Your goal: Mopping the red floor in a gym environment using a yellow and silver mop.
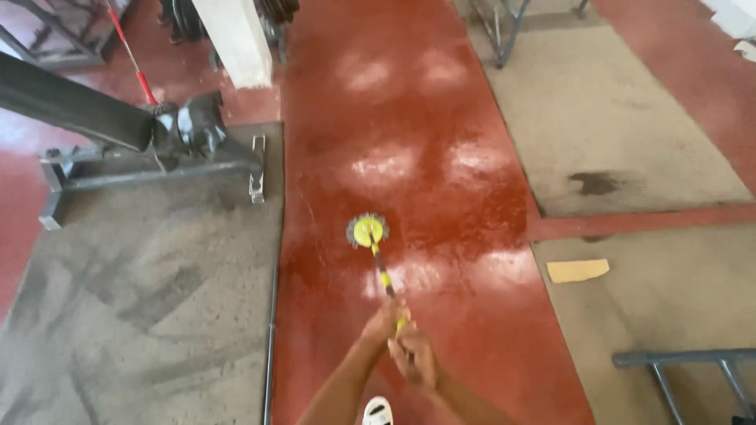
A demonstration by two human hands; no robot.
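Both hands clasped on mop handle (383, 275): left hand (383, 321) higher up the shaft, right hand (414, 358) just below, touching it. Yellow round mop head (368, 230) ahead of the grip, resting on wet red floor (409, 142). Grey mat (142, 299) left of grip, weight bench (118, 134) beyond.

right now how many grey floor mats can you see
3. One large mat lies at left under the bench frame, one at upper right, one at lower right. More may lie beyond the frame.
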